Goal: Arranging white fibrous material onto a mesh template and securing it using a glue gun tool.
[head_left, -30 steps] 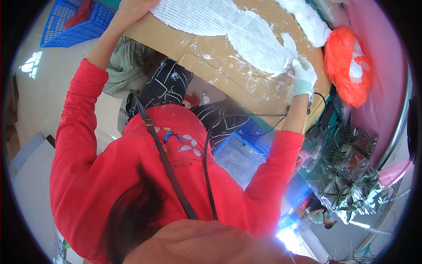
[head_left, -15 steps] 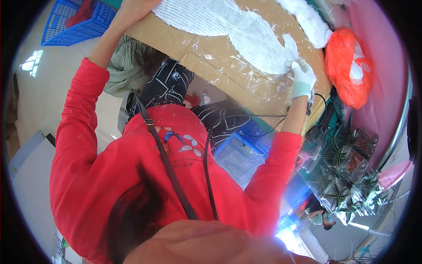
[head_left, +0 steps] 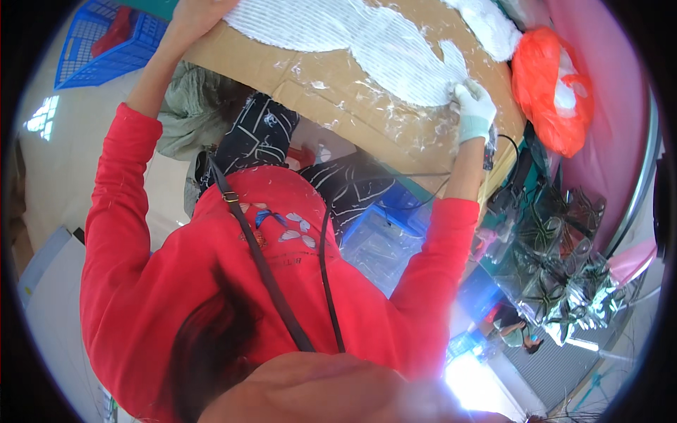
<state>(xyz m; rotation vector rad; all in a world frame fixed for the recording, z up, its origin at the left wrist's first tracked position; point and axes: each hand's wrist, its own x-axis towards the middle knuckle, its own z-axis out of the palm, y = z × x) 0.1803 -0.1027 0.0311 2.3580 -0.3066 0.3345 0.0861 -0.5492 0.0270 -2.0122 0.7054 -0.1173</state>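
Observation:
A long piece of white ribbed fabric [head_left: 395,53] with a wavy outline and fuzzy edges lies flat on a brown cardboard sheet [head_left: 303,88]. My right hand [head_left: 474,111], in a white glove, is closed at the fabric's right end with its fingertips pinching the edge. Bare, my left hand [head_left: 197,20] rests by the fabric's left end at the cardboard's edge; the picture's upper rim cuts off part of it, and its fingers are mostly hidden. Loose white threads and lint are scattered over the cardboard around the fabric.
More white fabric [head_left: 486,28] lies at the far right, beside an orange-red plastic bag [head_left: 575,116] with white stuff inside. A blue crate [head_left: 77,56] stands at far left. A black cable [head_left: 423,174] runs near my right forearm. Clear packages [head_left: 557,261] hang at right.
The view has shifted slightly, so the scene sits a little higher and further left. Both hands keep about the same places on the fabric.

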